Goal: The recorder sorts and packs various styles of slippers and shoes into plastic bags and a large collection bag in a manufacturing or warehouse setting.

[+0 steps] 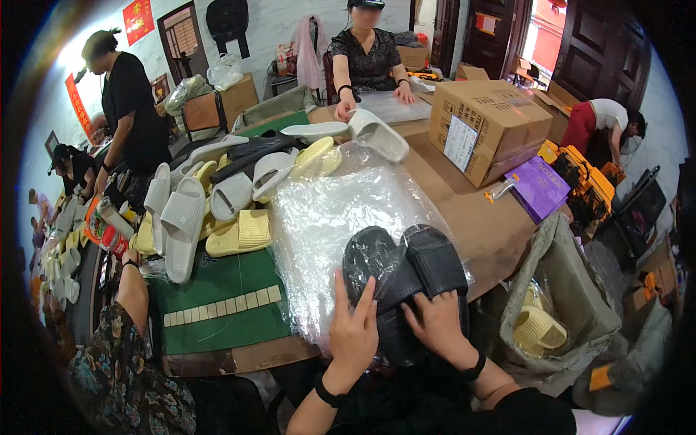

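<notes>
A pair of black slippers (437, 262) lies in front of me at the near edge of a stack of clear plastic bags (326, 217). Thin clear plastic shines over the left slipper's sole. My right hand (442, 326) bends its fingers around the strap edge of the right slipper, thumb to the left. Beside the left slipper, my left hand (353, 326) is raised with index and middle fingers stretched apart; nothing shows between them. The lower parts of the slippers are partly hidden by my hands.
Grey slippers (181, 225) and yellow slippers (243, 233) pile up at the left, by a green mat (217, 333) with a row of pale labels. A cardboard box (493, 123), a purple bag (540, 190) and a lined basket (522, 290) stand right. Across the table, a person touches a grey slipper.
</notes>
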Demonstrator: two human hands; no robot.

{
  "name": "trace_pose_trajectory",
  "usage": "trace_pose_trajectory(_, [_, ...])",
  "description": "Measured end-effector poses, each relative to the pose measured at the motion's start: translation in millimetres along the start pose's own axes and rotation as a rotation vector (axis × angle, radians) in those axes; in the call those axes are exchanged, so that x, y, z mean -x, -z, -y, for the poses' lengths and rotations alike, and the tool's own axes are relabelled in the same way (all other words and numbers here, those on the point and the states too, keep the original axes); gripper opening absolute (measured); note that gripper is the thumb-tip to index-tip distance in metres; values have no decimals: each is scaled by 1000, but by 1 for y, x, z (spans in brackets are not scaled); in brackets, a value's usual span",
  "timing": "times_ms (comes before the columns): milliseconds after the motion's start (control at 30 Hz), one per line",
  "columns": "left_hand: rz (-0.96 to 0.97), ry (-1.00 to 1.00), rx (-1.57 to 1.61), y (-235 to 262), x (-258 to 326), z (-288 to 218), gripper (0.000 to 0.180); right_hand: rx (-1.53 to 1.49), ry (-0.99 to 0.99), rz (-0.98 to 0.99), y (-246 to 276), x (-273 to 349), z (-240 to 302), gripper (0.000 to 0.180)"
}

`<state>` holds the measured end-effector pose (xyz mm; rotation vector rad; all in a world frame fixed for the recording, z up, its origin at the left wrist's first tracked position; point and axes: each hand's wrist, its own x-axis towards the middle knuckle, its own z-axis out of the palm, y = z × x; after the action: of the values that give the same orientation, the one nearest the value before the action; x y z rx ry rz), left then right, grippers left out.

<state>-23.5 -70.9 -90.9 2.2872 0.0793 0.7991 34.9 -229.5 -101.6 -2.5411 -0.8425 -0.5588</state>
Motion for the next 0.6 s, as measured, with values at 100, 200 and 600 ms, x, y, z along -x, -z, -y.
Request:
trace_pose_trajectory(100, [-71, 3, -61, -1, -6, 7, 34, -9, 115, -34, -5, 8, 0, 18])
trace_pose_trajectory(200, [-45, 107, 48, 9, -15, 10, 32, -63, 172, 186, -2, 17, -10, 21])
trace_pose_trajectory(600, [98, -58, 131, 10, -9, -1, 34, -136, 67, -17, 1, 10, -11, 20])
